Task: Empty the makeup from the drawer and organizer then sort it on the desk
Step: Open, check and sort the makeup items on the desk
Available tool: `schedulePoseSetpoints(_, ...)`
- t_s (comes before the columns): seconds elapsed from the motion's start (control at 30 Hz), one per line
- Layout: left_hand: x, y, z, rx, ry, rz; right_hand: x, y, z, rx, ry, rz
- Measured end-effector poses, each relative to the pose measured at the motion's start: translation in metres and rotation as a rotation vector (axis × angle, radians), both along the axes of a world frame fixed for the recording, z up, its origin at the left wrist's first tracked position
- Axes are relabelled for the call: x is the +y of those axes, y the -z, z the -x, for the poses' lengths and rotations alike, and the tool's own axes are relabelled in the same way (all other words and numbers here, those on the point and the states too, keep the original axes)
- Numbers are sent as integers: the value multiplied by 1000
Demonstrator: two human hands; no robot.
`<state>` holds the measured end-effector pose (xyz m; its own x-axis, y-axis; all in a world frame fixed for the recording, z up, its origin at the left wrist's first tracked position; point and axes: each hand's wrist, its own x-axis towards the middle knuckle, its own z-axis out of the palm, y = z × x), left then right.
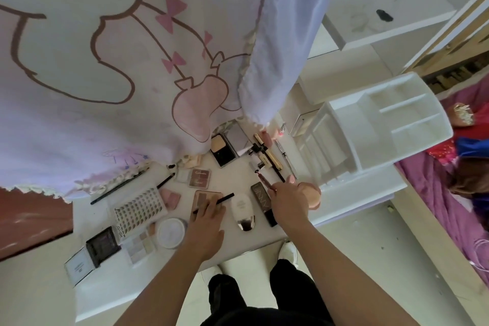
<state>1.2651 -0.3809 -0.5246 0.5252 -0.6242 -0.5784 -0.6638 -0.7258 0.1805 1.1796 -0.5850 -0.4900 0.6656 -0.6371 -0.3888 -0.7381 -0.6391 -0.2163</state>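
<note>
- two hands: left hand (205,222), right hand (287,200)
- one white organizer (370,124)
- one round powder jar (171,232)
- one lash tray (139,209)
- two open compacts (223,149) (103,245)

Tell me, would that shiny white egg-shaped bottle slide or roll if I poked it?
The white bottle lies flat on the desk, so it would probably slide rather than roll. Its glossy shell and mirrored cap look slippery. Its rounded sides might make it spin.

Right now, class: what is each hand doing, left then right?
Left hand: closed on a thin black pencil.
Right hand: closed on a brown pencil.
</note>
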Motion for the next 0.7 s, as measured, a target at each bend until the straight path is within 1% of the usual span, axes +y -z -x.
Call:
schedulePoseSetpoints(0.07, 5, 2, 1, 6, -8, -5, 6, 1, -5, 176, -211, 141)
schedulePoseSetpoints(0.13, 7, 2, 2, 11, -34, 14, 10, 0, -8, 301, -353, 227)
schedulePoseSetpoints(0.2, 10, 5, 1, 20, -69, 47, 10, 2, -10, 361, -360, 215)
schedulePoseSetpoints(0.27, 11, 6, -2, 7, -90, 106, 10, 4, -10, 366, -334, 155)
schedulePoseSetpoints(0.33, 13, 7, -7, 4, -121, 172, 9, 4, -7, 332, -322, 87)
schedulePoseSetpoints(0.43, 16, 13, -17, -36, -113, 234, 10, 2, -2, 214, -286, -39)
schedulePoseSetpoints(0.5, 16, 21, -23, -66, -125, 292, 13, 0, -1, 134, -239, -87)
schedulePoseSetpoints(0.57, 14, 20, -30, -74, -161, 289, 19, -5, 1, 51, -203, -94)
schedulePoseSetpoints(0.63, 8, 11, -35, -36, -189, 266, 26, -12, 3, -31, -159, -129)
schedulePoseSetpoints(0.7, 3, -1, -37, 24, -292, 267, 32, -18, 4, -118, -98, -189)
